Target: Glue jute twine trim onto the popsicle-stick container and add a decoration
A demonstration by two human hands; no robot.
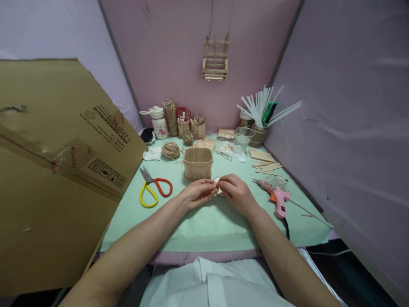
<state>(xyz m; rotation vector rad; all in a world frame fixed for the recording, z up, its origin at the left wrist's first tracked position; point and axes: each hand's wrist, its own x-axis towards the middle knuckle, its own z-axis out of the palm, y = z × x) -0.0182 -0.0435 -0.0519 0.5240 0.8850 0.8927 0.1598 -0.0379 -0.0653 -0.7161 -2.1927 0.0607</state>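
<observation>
Both hands meet just in front of a small woven-rimmed wooden basket (198,165) on the green table. My left hand (201,192) has its thumb and index finger pinched together at something too small to make out. The fingers of my right hand (234,192) are bent and closed at the same spot, touching the left fingertips. Partly behind the right fingers lies a small pale round piece (220,193), mostly covered. Scissors (148,186) with one yellow and one red handle rest left of the hands. A pink glue gun (278,199) lies to the right.
A large cardboard box (60,170) stands at the left. Twine (171,150), wooden sticks (261,156), a clear cup (244,137) and a pot (259,134) of white glue sticks sit toward the back. A small wooden rack (215,64) hangs above.
</observation>
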